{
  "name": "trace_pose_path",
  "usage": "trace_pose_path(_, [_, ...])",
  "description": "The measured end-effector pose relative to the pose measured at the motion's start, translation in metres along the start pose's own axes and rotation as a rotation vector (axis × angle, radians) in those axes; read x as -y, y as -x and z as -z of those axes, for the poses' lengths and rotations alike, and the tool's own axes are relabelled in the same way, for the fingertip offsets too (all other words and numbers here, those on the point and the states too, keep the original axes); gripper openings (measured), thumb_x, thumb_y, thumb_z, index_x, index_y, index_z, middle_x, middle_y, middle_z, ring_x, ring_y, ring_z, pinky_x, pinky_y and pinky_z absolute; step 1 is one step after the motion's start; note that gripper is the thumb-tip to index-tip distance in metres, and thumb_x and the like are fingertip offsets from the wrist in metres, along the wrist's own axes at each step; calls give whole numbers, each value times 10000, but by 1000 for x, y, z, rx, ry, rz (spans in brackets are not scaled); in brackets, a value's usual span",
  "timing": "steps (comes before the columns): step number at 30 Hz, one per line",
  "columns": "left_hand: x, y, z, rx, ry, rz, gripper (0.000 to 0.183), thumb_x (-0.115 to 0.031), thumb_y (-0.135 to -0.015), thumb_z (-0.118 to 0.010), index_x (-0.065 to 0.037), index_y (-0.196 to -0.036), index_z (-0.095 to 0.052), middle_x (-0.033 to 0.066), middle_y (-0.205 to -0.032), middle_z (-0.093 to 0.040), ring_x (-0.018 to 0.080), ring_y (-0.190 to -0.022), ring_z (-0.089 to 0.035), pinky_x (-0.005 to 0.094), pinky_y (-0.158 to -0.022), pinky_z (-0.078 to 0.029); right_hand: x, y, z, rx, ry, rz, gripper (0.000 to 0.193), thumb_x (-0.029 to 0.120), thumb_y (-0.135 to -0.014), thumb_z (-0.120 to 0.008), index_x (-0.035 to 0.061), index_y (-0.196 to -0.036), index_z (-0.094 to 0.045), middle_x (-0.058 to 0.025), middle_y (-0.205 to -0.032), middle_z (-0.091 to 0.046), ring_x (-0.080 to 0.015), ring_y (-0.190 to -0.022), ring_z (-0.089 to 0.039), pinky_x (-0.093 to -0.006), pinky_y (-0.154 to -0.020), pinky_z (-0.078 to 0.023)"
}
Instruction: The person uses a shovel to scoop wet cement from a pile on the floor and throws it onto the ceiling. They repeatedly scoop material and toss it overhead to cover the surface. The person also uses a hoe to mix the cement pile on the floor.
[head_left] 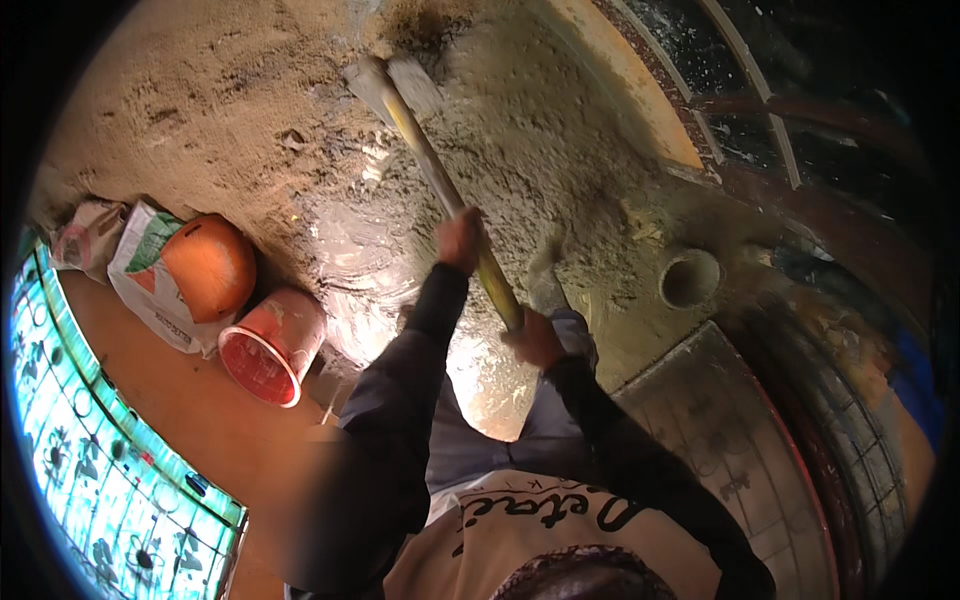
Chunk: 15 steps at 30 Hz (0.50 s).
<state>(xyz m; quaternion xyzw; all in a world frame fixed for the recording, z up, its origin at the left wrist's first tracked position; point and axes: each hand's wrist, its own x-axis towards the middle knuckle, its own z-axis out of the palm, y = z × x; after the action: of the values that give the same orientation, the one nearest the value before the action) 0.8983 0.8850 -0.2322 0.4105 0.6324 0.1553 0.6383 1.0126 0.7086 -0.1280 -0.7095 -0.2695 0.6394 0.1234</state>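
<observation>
A hoe (430, 165) slants across the wet grey mortar (520, 130), its flat blade at the far end against the sandy mix. My left hand (460, 240) is wrapped round the middle of its worn, yellowish handle. Closer to my body, my right hand (537, 340) grips the handle near its lower end. Below my left hand lies a smooth, shiny wet patch (365, 235). Dry brown sand (200, 90) spreads beyond it on the far left. My feet stand at the near edge of the mix, one boot (546, 285) showing beside the handle.
On the left, a tilted red bucket (300, 325) lies beside a rounded orange object (215, 268) and a white-green sack (135, 265). A round grey container (690, 278) sits on the right. Near it is a flat panel (720, 410); a patterned, lit window or gate (110, 450) borders the left.
</observation>
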Motion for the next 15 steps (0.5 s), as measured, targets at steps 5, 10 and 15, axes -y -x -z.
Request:
trace_pose_path(5, [-81,-145,-2,-245,171,20,191,-137,-777,-632,33,-746,-551,119,-614,-564,220,-492,-574,334,-447,-467,52,-147,40,-122,68,214,404,271,-700,-665,31,-1012,-575,-229,-906,-642,-392,-855,-625,-450,-761,-490])
trace_pose_path(10, [13,-216,5,-352,-303,53,301,-207,-724,-691,69,-719,-571,190,-689,-629,296,-587,-643,394,-533,-520,27,-171,-9,-101,-34,77,446,264,-696,-673,34,-1063,-568,-190,-824,-644,-348,-772,-638,-442,-702,-499])
trace_pose_path(15, [120,-105,21,-13,-1126,-20,396,-351,-719,-710,39,-771,-665,204,-730,-653,359,-767,-668,450,-666,-543,2,-39,-64,24,-256,-289,401,260,-713,-687,-18,-976,-564,-186,-753,-632,-283,-670,-646,-400,-601,-511])
